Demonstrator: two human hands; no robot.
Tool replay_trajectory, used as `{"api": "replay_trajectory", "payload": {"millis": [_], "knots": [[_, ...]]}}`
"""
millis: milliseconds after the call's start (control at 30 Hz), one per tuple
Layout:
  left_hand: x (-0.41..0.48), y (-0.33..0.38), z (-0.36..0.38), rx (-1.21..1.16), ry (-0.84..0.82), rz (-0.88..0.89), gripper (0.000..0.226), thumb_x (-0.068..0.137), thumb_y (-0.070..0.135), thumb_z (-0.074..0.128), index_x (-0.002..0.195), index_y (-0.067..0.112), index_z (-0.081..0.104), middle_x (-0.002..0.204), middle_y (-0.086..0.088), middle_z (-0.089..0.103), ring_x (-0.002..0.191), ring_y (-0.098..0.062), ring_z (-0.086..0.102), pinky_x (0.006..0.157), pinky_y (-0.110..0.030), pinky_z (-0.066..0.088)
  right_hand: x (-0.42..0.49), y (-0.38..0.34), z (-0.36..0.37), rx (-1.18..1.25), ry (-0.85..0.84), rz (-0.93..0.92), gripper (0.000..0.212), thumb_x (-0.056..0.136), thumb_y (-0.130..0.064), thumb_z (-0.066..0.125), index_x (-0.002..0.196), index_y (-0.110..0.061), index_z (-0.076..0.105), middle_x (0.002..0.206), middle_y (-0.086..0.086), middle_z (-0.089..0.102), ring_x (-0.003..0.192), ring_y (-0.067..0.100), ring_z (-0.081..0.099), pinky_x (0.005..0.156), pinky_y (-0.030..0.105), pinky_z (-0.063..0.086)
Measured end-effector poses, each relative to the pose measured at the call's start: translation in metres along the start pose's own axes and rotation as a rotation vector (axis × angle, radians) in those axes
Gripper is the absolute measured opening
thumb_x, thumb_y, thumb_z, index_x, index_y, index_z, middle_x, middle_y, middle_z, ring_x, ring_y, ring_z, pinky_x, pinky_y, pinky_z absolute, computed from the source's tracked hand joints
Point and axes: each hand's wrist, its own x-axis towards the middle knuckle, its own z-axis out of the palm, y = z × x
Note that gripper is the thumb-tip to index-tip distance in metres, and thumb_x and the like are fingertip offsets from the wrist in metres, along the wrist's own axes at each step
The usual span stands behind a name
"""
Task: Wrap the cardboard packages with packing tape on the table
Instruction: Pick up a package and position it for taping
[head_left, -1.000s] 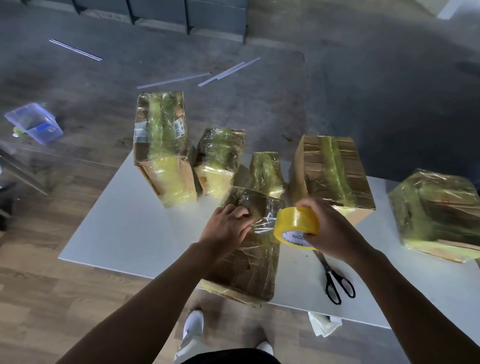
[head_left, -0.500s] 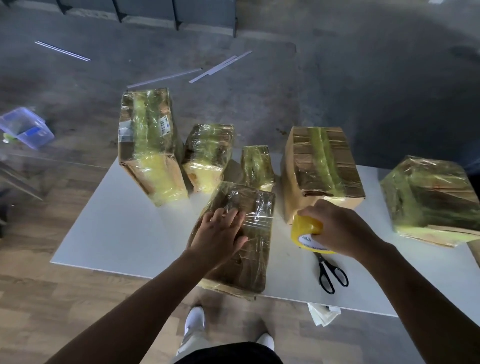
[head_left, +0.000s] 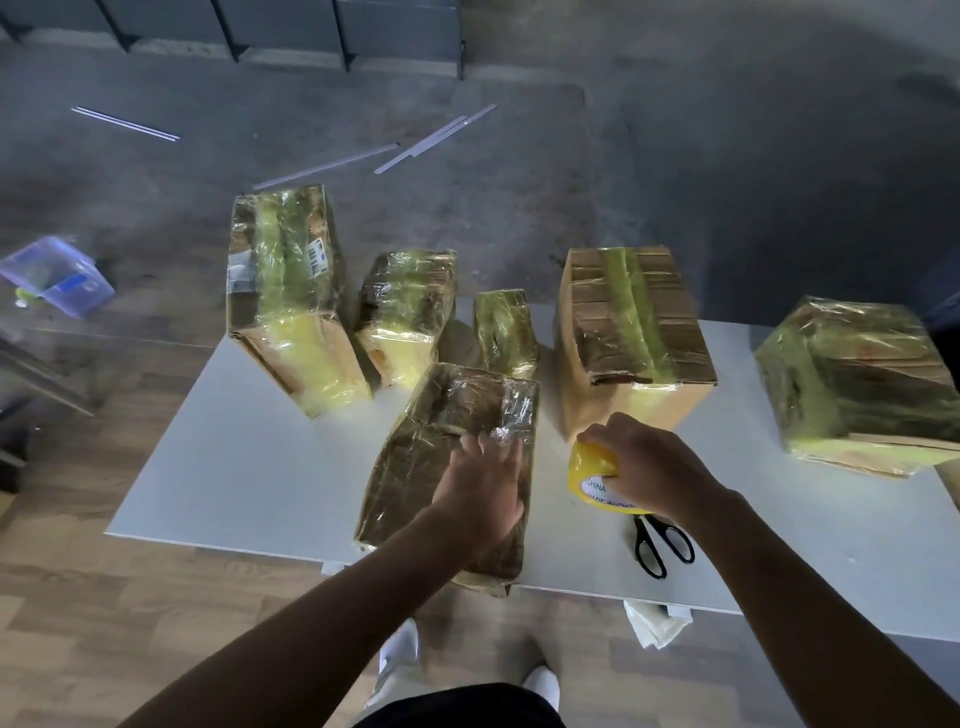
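Your left hand (head_left: 480, 488) lies flat, fingers straight, pressing the top of the nearest package (head_left: 452, 410), which sits at the table's (head_left: 234, 467) 6 o'clock with its near end overhanging the edge. Your right hand (head_left: 654, 467) is curled round the yellow tape roll (head_left: 592, 475), low beside the package at its 3 o'clock. Whether a strip runs from roll to package I cannot tell. My judgement of the risks: a hard pull on the roll could swing or tip the overhanging package off the edge if your pressing hand lightens; slack tape would wrinkle; the scissors (head_left: 662, 545), at the roll's 5 o'clock, could get knocked to the floor.
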Motion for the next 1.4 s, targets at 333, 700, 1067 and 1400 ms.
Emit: {"api": "replay_trajectory", "payload": {"millis": [333, 700, 1067, 1400], "knots": [[0.011, 0.044, -0.014, 0.068, -0.010, -0.125, 0.047, 0.099, 0.036, 0.039, 0.123, -0.001, 0.054, 0.124, -0.021, 0.041, 0.113, -0.033, 0.040, 0.085, -0.041, 0.040, 0.015, 0.001, 0.028, 0.116, -0.120, 0.030, 0.051, 0.083, -0.026, 0.062, 0.132, -0.031, 0.046, 0.120, 0.000, 0.048, 0.106, 0.025, 0.056, 0.082, 0.029, 0.043], [0.014, 0.037, -0.017, -0.148, 0.069, -0.211, 0.074, 0.087, 0.017, 0.056, 0.150, 0.018, 0.018, 0.141, -0.022, 0.031, 0.123, -0.039, 0.037, 0.096, -0.049, 0.038, 0.013, 0.002, 0.031, 0.251, 0.001, 0.002, 0.058, 0.075, -0.015, 0.064, 0.130, -0.029, 0.052, 0.112, 0.001, 0.052, 0.100, 0.025, 0.057, 0.070, 0.026, 0.035], [-0.020, -0.030, -0.020, -0.730, 0.408, -0.202, 0.058, 0.092, 0.007, 0.045, 0.147, 0.023, 0.036, 0.107, -0.016, 0.047, 0.104, -0.034, 0.047, 0.083, -0.035, 0.042, 0.038, -0.035, -0.032, 0.219, 0.359, -0.288, 0.072, 0.061, -0.006, 0.081, 0.128, -0.023, 0.060, 0.109, 0.006, 0.061, 0.092, 0.026, 0.062, 0.071, 0.030, 0.050], [-0.025, -0.071, 0.012, -0.825, 0.370, -0.248, 0.057, 0.097, 0.020, 0.048, 0.149, 0.033, 0.030, 0.102, -0.005, 0.039, 0.100, -0.024, 0.047, 0.088, -0.038, 0.046, 0.037, -0.052, 0.001, 0.720, 0.399, -0.189, 0.069, 0.079, -0.016, 0.075, 0.136, -0.034, 0.041, 0.130, -0.010, 0.047, 0.116, 0.013, 0.052, 0.083, 0.029, 0.054]]}}
